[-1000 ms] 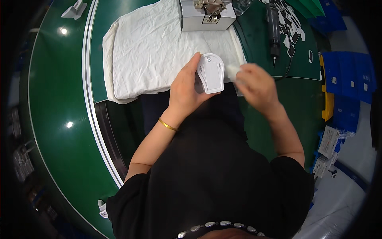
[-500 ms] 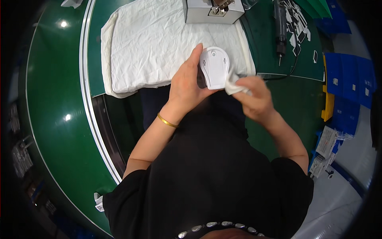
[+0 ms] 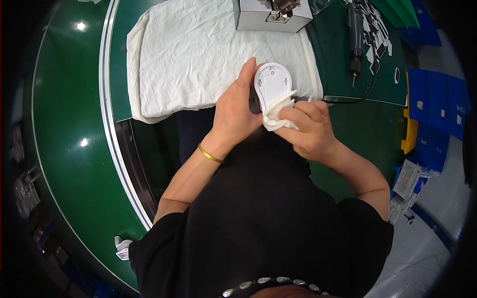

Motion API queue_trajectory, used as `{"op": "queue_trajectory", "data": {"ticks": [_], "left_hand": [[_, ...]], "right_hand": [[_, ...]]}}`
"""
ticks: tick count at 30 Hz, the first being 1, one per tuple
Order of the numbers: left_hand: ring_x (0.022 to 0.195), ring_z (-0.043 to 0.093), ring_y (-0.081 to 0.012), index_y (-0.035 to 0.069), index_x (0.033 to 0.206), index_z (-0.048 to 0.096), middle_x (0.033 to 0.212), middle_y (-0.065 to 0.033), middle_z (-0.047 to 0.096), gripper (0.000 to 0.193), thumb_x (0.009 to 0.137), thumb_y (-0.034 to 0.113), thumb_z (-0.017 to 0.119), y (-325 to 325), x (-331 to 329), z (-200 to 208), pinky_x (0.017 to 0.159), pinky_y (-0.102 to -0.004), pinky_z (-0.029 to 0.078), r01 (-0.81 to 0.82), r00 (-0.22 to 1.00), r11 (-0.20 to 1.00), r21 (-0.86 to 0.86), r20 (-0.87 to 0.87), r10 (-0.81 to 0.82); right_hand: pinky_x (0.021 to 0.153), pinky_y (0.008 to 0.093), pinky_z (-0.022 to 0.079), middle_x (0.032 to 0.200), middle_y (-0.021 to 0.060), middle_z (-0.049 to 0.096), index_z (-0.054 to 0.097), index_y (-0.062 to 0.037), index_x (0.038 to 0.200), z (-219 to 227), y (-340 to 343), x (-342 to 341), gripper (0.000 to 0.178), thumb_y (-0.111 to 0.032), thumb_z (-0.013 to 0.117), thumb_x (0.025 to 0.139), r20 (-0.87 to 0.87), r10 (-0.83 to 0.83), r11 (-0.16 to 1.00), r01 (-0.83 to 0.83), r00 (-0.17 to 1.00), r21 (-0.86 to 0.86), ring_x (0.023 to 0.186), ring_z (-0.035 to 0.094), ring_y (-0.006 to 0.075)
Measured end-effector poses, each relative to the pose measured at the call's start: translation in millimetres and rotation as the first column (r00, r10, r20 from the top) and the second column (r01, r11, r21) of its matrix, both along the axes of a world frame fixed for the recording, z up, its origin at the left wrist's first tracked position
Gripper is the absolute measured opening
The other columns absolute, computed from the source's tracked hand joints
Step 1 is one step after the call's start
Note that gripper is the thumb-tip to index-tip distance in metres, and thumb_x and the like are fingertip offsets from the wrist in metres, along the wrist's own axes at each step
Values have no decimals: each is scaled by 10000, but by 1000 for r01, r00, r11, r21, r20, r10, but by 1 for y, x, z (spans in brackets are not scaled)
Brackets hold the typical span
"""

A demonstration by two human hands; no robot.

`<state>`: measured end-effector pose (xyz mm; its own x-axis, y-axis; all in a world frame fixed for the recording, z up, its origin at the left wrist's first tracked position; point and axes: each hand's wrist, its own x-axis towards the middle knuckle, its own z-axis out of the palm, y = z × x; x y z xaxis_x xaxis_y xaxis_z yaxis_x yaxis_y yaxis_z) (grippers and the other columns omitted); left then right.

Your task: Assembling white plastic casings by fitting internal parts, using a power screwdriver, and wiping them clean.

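Observation:
My left hand grips a white plastic housing by its left side, the thumb near its lower end. Its broad end is rounded, it narrows toward me, and its upturned face shows a flat panel and small recesses. In my right hand a crumpled white cloth is pinched and pressed against the narrow lower end of the housing, which it partly covers. Both hands are just in front of the table's near edge.
A white cloth pad covers the green table, with a grey metal box at its back. To the right lie an electric screwdriver with a cable and several small flat parts. Blue bins stand farther right.
My right hand has brought the cloth leftward from the housing's right edge onto its lower end. The view has shifted slightly; my left hand keeps its hold.

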<state>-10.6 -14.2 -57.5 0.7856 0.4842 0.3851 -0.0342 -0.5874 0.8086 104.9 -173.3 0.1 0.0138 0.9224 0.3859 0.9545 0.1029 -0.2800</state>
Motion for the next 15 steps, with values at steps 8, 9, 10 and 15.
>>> {"op": "queue_trajectory", "data": {"ticks": [8,9,10,15], "left_hand": [[1026,652,-324,-72,1458,298,1270,-167,628,957,722,199,844,1,1,-2,847,-374,543,12,1000,999,-32,-1,-12],[1028,653,-322,-80,1456,296,1269,-165,629,977,709,206,857,1,1,-2,852,-372,543,11,1000,1000,-23,1,-11],[1028,653,-322,-80,1456,296,1269,-165,629,977,709,206,857,2,1,-1,852,-372,543,11,1000,1000,-22,4,-11],[1042,653,-306,-89,1452,294,1253,-154,634,1056,649,225,904,2,0,3,868,-356,543,-3,1000,1000,-2,-2,3]], "right_hand": [[838,347,391,1048,3,636,754,-115,919,-2,3,-10,243,-36,673,703,-5,-31,997,31,1000,-69,965,558,206],[837,352,406,1050,21,638,750,-105,910,-3,-3,-7,248,-18,678,689,-35,13,996,-16,999,-91,964,565,222],[837,352,406,1050,21,638,750,-105,910,-2,-8,2,248,-18,678,689,-32,13,996,-16,999,-90,964,565,222],[822,386,451,1040,130,632,729,-40,909,-4,-12,52,278,40,670,649,22,-363,932,363,932,3,962,577,319]]}}
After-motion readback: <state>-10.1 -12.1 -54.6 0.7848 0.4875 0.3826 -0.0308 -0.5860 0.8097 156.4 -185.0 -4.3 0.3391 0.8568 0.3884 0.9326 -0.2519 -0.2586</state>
